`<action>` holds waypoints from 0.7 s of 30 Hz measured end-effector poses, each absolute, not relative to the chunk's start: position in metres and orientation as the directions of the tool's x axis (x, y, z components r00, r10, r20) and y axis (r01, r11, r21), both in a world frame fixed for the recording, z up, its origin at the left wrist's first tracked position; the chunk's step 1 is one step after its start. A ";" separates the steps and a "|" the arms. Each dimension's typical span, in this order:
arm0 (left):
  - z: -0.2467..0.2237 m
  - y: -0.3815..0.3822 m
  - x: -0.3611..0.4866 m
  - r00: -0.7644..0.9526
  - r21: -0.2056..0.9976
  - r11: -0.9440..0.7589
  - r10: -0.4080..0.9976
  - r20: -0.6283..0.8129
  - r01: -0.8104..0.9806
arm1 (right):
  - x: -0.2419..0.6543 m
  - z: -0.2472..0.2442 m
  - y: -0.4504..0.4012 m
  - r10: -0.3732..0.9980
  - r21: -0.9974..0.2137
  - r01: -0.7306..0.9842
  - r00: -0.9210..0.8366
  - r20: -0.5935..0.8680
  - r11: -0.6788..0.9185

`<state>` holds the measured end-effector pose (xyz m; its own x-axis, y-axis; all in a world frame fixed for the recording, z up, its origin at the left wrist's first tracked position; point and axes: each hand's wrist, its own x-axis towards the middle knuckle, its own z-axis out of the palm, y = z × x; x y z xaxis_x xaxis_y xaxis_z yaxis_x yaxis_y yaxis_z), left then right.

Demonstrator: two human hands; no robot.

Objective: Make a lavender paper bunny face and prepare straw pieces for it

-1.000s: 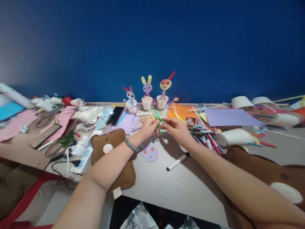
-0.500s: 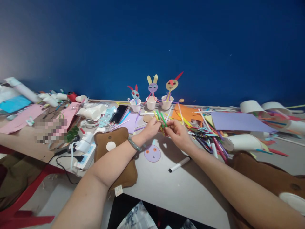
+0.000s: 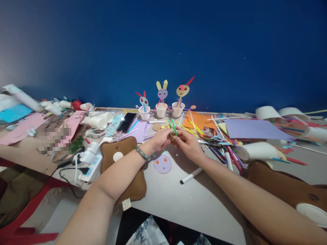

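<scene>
Above the table, my left hand (image 3: 162, 139) and my right hand (image 3: 187, 142) meet with fingers closed around green and yellow pipe cleaners (image 3: 174, 125). The upper ends stick out over the fingertips; the lower parts are mostly hidden by the hands. Just below them lies a purple paper disc (image 3: 162, 165) with orange eyes and a small drawn mouth. A white marker (image 3: 189, 176) with a black end rests under my right forearm. Behind the hands stand three paper cups (image 3: 161, 111) bearing paper-faced pipe cleaner figures (image 3: 162, 94).
Brown bear-shaped cushions (image 3: 127, 185) lie at both sides. On the left are a power strip (image 3: 92, 168), a phone (image 3: 127, 122) and pink paper (image 3: 73, 126). Scattered pipe cleaners and pens (image 3: 227, 153), orange paper (image 3: 199, 119) and purple paper (image 3: 255, 128) fill the right. A blue wall (image 3: 163, 44) stands behind.
Both hands stay together on the pipe cleaners; the fingers have shifted slightly, with the right hand closer to the left. The whole view has drifted a little.
</scene>
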<state>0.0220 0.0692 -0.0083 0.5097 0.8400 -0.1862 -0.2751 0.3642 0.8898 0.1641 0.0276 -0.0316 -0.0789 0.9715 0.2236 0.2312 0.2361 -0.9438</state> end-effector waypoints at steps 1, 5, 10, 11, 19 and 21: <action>-0.009 0.069 0.022 0.525 0.889 0.362 0.833 -0.174 -0.279 | 0.164 -0.032 0.027 0.970 -0.942 0.232 -0.083 0.228 0.242; -0.013 0.068 0.023 0.545 0.886 0.362 0.823 -0.158 -0.290 | 0.163 -0.034 0.026 0.967 -0.935 0.247 -0.064 0.245 0.254; -0.018 0.068 0.023 0.587 0.904 0.357 0.794 -0.161 -0.236 | 0.162 -0.038 0.026 0.967 -0.931 0.265 -0.029 0.252 0.251; -0.019 0.068 0.024 0.591 0.906 0.360 0.789 -0.167 -0.224 | 0.162 -0.039 0.025 0.966 -0.926 0.278 -0.027 0.257 0.254; -0.015 0.071 0.020 0.538 0.888 0.355 0.829 -0.154 -0.293 | 0.165 -0.035 0.029 0.983 -0.963 0.195 -0.036 0.180 0.184; -0.014 0.073 0.017 0.509 0.887 0.338 0.849 -0.143 -0.315 | 0.166 -0.033 0.032 0.992 -0.984 0.131 -0.048 0.118 0.123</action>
